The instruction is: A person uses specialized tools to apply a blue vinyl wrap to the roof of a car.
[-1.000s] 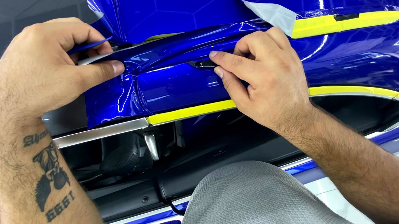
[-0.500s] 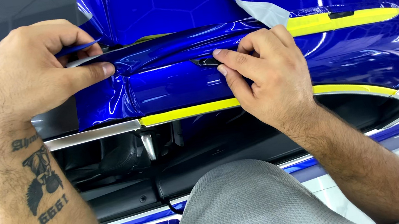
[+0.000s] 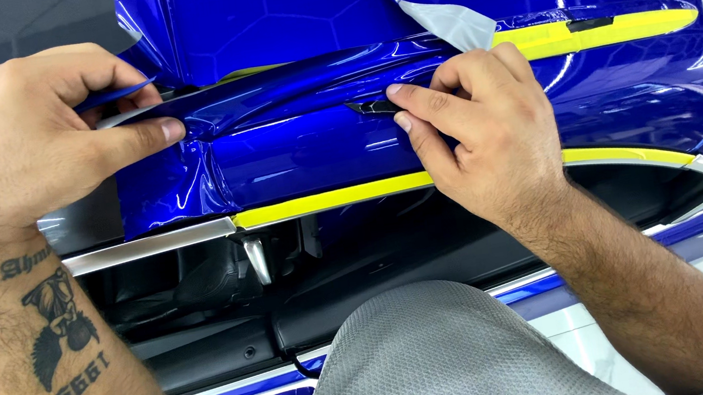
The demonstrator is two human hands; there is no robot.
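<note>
Little has shifted since the earlier frame: left hand (image 3: 36, 139) still pinches the glossy blue vinyl wrap film (image 3: 290, 142) taut over the car panel; right hand (image 3: 478, 126) stays closed around a small black cutting blade (image 3: 369, 107) against the film. Judgement: keep tension even and blade pressure light, tracking the yellow masking tape strip (image 3: 333, 198). Blade edge hidden by fingers; grey-clad knee (image 3: 446, 366) blocks the lower panel.

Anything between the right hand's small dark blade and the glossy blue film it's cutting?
Nothing visible. The right hand holds the small dark blade tip directly on the glossy blue film; the left hand pinches the film further left.
</note>
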